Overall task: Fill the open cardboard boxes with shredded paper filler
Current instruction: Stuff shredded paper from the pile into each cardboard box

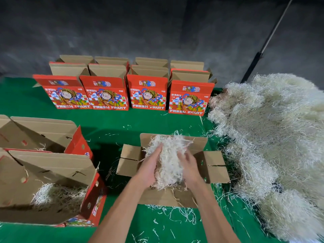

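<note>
Pale paper wad (169,165) is cupped between left hand (149,168) and right hand (190,165), fingers loosely curved against its sides, directly over the open box (215,165). The filler heap (273,141) lies right on green cloth (122,123).

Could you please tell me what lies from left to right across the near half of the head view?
Part-filled box → open box with left hand and right hand holding filler → filler pile.
</note>
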Demonstrator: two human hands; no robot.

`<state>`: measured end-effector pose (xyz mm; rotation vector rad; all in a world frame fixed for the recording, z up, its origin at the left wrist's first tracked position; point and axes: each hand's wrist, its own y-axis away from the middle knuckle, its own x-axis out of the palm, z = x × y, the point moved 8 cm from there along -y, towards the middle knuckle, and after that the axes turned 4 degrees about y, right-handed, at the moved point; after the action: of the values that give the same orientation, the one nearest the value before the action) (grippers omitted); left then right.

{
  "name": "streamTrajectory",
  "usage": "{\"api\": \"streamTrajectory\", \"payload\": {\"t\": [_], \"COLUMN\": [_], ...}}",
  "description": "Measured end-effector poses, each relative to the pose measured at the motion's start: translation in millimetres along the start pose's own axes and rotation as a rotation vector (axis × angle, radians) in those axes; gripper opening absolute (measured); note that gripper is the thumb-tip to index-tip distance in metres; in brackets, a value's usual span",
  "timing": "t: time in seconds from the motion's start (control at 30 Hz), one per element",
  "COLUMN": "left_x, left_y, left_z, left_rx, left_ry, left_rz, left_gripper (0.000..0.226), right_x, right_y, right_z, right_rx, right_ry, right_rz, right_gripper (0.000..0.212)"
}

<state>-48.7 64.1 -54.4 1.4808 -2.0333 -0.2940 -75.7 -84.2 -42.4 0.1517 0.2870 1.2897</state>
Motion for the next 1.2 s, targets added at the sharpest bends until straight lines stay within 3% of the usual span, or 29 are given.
{"api": "streamTrajectory", "payload": {"t": [0.07, 0.1, 0.2, 0.27, 0.33, 0.4, 0.47, 0.57, 0.67, 0.73, 0.8, 0.83, 0.9, 1.0, 1.07, 1.1, 1.17, 1.2], "left_x": [-2.2, -14.5, -52.3, -55.7, -36.6, -5.6, 1.2, -37.4, -78.8, -64.3, -29.1, -12.9, 2.9, 8.5, -7.5, -21.8, -55.7, -70.5], "left_y": [0.9, 2.8, 2.9, 3.0, 2.5, -1.0, 1.2, 3.3, 2.9, 4.8, 7.7, 7.0, 0.4, -1.6, 1.6, 2.6, 4.5, 3.8], "left_z": [3.1, 0.3, -6.2, -8.8, -6.6, 4.8, 8.5, -15.3, -28.7, -22.7, -11.2, -6.1, 3.1, 5.2, 2.5, -1.7, -13.9, -17.1], "left_rx": [-0.013, -0.012, 0.013, 0.031, -0.009, -0.068, -0.051, 0.040, 0.043, -0.038, -0.117, -0.133, -0.161, -0.145, -0.131, -0.111, -0.047, -0.014], "left_ry": [-0.062, -0.081, -0.054, -0.009, -0.047, -0.177, -0.267, -0.169, -0.076, -0.118, -0.072, -0.011, 0.087, 0.123, 0.025, -0.047, -0.052, 0.039], "left_rz": [-0.112, -0.228, -0.402, -0.426, -0.381, -0.243, -0.241, -0.359, -0.359, -0.232, -0.035, 0.048, 0.084, 0.079, -0.047, -0.147, -0.306, -0.348], "left_gripper": [0.108, 0.118, 0.131, 0.132, 0.134, 0.138, 0.137, 0.124, 0.134, 0.118, 0.089, 0.085, 0.094, 0.079, 0.082, 0.089, 0.095, 0.091], "right_x": [2.7, -7.9, -52.0, -64.2, -47.8, -10.7, 3.8, -45.0, -92.9, -81.0, -41.4, -18.5, 9.2, 17.2, 3.4, -19.8, -72.7, -90.2], "right_y": [-3.6, -4.9, -6.8, -5.6, -3.0, -2.2, -1.4, -1.9, 6.6, 7.8, 5.6, 7.9, 14.4, 11.4, 5.0, 2.7, -12.2, -17.4], "right_z": [-2.2, -4.1, -12.9, -15.5, -12.1, -10.8, -10.4, -12.0, -11.9, -5.5, -0.1, 0.6, 5.1, -12.8, -37.3, -43.5, -42.2, -44.2], "right_rx": [-0.013, 0.024, 0.141, 0.153, 0.126, 0.079, 0.020, 0.095, 0.127, 0.139, 0.144, 0.135, 0.110, 0.244, 0.413, 0.474, 0.372, 0.344], "right_ry": [0.032, 0.010, -0.108, -0.142, -0.139, -0.053, -0.059, -0.141, -0.142, -0.055, -0.089, -0.170, -0.251, -0.367, -0.365, -0.350, -0.226, -0.345], "right_rz": [-0.032, -0.089, -0.270, -0.365, -0.294, -0.078, -0.009, -0.224, -0.353, -0.305, -0.074, 0.066, 0.214, 0.230, 0.127, -0.016, -0.301, -0.355], "right_gripper": [0.030, 0.034, 0.079, 0.084, 0.067, 0.030, 0.026, 0.030, 0.012, 0.025, 0.046, 0.053, 0.053, 0.038, 0.029, 0.035, 0.044, 0.040]}}
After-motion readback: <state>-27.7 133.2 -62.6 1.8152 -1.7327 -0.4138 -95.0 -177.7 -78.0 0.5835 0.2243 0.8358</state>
